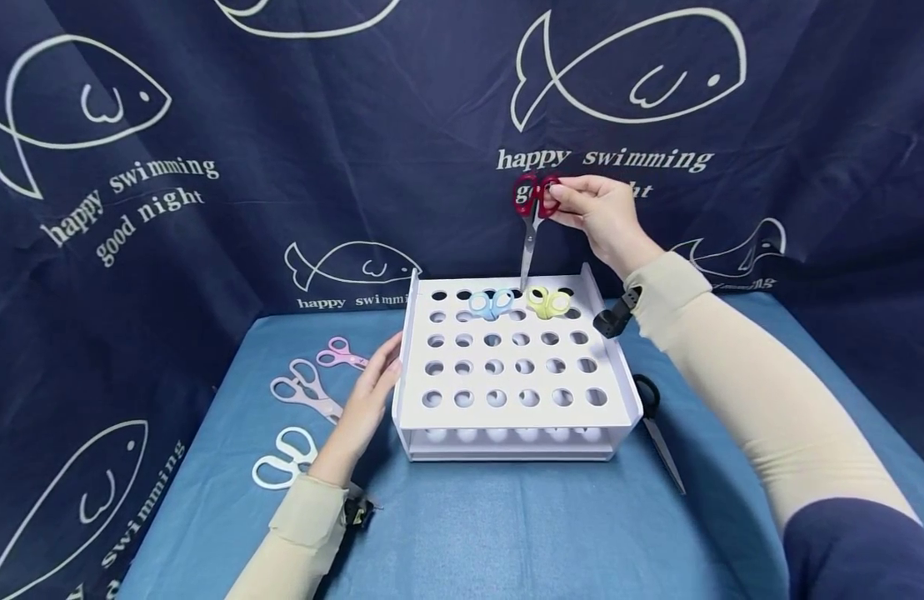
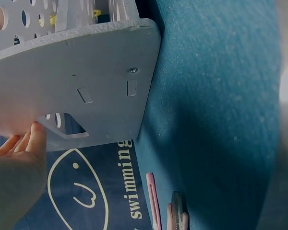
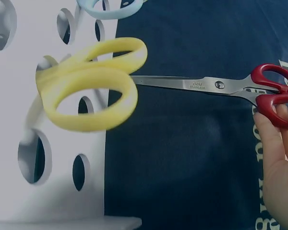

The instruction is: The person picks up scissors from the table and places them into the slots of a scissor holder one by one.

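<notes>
Right hand (image 1: 607, 212) pinches red scissors (image 1: 530, 237) by one handle, upper right of centre, tip near white rack (image 1: 478, 353)'s back edge. Left hand (image 1: 367, 396), fingers extended, ungripping, touches its left wall. Blue cloth (image 1: 506, 533) spreads bottom centre.

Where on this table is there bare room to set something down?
Bare: blue cloth in front of the white rack, between the left sleeve and black scissors. Crowded: left of the rack, where pink scissors, lilac scissors and white scissors lie by the left hand.
</notes>
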The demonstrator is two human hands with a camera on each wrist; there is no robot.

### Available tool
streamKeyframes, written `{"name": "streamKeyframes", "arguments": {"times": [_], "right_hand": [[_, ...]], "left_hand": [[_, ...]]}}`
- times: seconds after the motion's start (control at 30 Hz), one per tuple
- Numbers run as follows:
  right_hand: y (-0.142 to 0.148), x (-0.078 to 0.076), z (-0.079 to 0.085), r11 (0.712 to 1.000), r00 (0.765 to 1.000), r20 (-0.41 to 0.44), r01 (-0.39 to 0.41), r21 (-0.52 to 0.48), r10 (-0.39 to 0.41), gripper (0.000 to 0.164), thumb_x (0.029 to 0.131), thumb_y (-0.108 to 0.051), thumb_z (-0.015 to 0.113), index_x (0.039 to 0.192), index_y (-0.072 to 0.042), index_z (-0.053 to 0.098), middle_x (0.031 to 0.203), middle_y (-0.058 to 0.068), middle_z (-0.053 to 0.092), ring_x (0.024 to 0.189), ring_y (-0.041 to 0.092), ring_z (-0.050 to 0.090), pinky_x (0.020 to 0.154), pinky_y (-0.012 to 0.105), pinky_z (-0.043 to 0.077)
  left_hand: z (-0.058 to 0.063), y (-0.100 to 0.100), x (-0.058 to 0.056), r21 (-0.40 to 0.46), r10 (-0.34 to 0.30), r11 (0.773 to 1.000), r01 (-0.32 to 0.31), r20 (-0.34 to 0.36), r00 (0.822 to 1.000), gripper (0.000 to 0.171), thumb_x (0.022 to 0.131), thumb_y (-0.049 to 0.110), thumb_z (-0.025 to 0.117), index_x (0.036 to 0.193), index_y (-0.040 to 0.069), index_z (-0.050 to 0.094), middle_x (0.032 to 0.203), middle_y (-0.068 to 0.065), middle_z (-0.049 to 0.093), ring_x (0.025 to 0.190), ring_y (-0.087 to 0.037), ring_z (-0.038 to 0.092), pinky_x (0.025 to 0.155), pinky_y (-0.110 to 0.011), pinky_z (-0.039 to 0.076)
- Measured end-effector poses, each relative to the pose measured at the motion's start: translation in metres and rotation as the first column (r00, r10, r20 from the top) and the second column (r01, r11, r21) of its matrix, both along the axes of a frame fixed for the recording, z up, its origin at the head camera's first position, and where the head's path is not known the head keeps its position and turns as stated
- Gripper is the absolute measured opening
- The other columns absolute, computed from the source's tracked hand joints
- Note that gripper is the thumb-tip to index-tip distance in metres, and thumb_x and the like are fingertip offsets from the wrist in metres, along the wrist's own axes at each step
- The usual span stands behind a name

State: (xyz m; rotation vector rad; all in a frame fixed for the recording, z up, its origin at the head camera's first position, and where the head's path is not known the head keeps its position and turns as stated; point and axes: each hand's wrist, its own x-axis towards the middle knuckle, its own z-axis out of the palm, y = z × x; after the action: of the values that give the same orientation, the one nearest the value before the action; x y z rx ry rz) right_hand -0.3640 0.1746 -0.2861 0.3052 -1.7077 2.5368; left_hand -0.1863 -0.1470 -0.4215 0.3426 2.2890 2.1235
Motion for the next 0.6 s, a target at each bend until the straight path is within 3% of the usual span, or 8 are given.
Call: {"name": "streamKeyframes", "arguments": {"times": [0.27, 0.4, 0.6], "right_hand": [[-0.009, 0.000, -0.004, 0.999, 1.000, 0.000, -0.014, 0.032, 0.014, 0.009, 0.084, 0.004, 0.069, 0.086, -0.003, 0.074, 0.076, 0.007, 0.074, 0.068, 0.015, 0.070, 0.070, 0.028, 0.060], [-0.013, 0.000, -0.009, 0.998, 1.000, 0.011, -0.014, 0.056, 0.013, 0.010, 0.085, 0.004, 0.069, 0.085, -0.005, 0.074, 0.076, 0.005, 0.074, 0.069, 0.015, 0.070, 0.071, 0.028, 0.060], [-0.016, 0.002, -0.013, 0.994, 1.000, 0.020, -0.017, 0.109, 0.015, 0.008, 0.085, 0.002, 0.069, 0.085, -0.005, 0.074, 0.076, 0.004, 0.074, 0.070, 0.014, 0.070, 0.072, 0.027, 0.060]], "left_hand": [[0.001, 0.001, 0.000, 0.003, -0.001, 1.000, 0.001, -0.009, 1.000, 0.049, 0.105, 0.025, 0.041, 0.151, 0.011, 0.031, 0.155, -0.010, 0.034, 0.142, -0.021, 0.031, 0.114, -0.024, 0.030], [0.001, 0.002, 0.001, 0.005, 0.000, 1.000, 0.000, -0.004, 1.000, 0.049, 0.105, 0.024, 0.040, 0.151, 0.011, 0.031, 0.155, -0.010, 0.034, 0.142, -0.021, 0.031, 0.117, -0.033, 0.026], [0.002, 0.002, 0.001, 0.006, -0.001, 1.000, 0.001, -0.005, 1.000, 0.049, 0.105, 0.023, 0.040, 0.151, 0.011, 0.030, 0.155, -0.010, 0.034, 0.142, -0.021, 0.031, 0.117, -0.035, 0.025]]}}
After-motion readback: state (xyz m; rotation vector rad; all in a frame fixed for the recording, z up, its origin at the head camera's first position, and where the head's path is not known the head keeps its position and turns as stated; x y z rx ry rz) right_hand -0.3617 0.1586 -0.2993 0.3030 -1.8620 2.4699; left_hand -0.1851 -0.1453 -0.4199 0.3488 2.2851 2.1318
